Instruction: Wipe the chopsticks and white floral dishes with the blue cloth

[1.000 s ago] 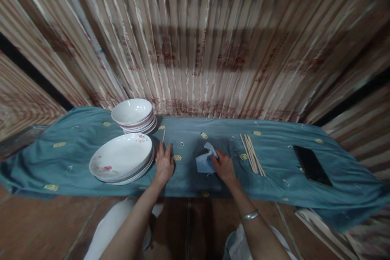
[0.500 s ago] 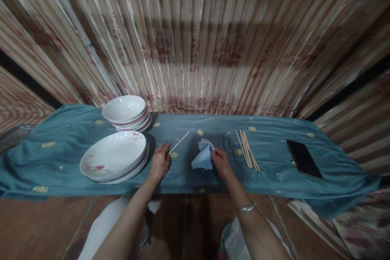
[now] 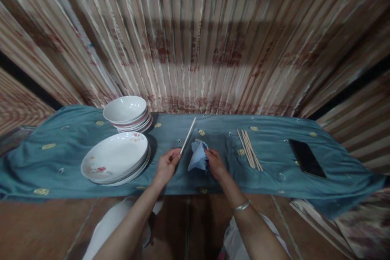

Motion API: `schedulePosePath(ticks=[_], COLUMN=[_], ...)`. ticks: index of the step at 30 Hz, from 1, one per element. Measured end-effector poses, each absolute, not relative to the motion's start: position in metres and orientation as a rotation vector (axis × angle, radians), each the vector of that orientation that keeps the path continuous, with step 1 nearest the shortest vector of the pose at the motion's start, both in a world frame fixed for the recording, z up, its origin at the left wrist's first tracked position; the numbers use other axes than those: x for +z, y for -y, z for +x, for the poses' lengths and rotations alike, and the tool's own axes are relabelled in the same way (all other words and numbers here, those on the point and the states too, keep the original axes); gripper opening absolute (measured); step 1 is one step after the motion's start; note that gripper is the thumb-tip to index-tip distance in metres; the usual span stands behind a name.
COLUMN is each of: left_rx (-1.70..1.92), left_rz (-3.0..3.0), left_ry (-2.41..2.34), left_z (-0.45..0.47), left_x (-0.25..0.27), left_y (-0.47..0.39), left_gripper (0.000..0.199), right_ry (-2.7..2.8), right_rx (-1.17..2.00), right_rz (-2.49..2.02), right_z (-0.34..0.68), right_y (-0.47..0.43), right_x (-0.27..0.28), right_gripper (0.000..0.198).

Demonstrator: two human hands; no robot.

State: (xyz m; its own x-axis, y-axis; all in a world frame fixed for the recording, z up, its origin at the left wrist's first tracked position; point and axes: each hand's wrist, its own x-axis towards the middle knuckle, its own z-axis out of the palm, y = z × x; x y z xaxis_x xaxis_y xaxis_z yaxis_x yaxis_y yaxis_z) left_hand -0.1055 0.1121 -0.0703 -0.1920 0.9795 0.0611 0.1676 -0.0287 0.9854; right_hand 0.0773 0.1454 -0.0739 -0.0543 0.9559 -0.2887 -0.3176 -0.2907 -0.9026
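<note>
While the left hand (image 3: 166, 165) pinches one chopstick (image 3: 187, 135), tip raised over the table (image 3: 213, 178), the right hand (image 3: 215, 163) grips a blue cloth (image 3: 197, 157) beside it. Plates (image 3: 115, 158) lie left, more chopsticks (image 3: 249, 149) right.

Single head-worn view, looking forward and down, close over a cloth-covered table (image 3: 274, 170), curtain (image 3: 195, 40) behind

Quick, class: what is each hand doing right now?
Left hand: closed, holding a single chopstick.
Right hand: closed, holding a crumpled blue cloth.
</note>
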Motion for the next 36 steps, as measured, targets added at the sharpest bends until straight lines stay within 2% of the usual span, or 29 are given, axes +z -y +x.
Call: schedulePosePath(ticks=[4, 10, 28, 36], left_rx=[1.286, 1.178, 0.867, 0.972], left_rz=[1.075, 1.007, 0.991, 0.954], left_ry=[-1.271, -1.136, -1.141, -1.132], left_z=[-0.086, -0.074, -0.079, -0.083], left_x=[-0.067, -0.069, -0.065, -0.066], left_y=[-0.106, -0.107, -0.082, -0.088], left_gripper=[0.028, 0.032, 0.045, 0.043], right_ry=[0.700, 0.874, 0.712, 0.910], right_rx=[1.742, 1.838, 1.457, 1.606], right_rz=[-0.982, -0.830, -1.032, -1.013], right_z=[0.061, 0.047, 0.091, 0.058], right_y=[-0.141, -0.133, -0.169, -0.142], right_x=[-0.066, -0.065, -0.056, -0.065], right_gripper=[0.042, 0.034, 0.025, 0.030])
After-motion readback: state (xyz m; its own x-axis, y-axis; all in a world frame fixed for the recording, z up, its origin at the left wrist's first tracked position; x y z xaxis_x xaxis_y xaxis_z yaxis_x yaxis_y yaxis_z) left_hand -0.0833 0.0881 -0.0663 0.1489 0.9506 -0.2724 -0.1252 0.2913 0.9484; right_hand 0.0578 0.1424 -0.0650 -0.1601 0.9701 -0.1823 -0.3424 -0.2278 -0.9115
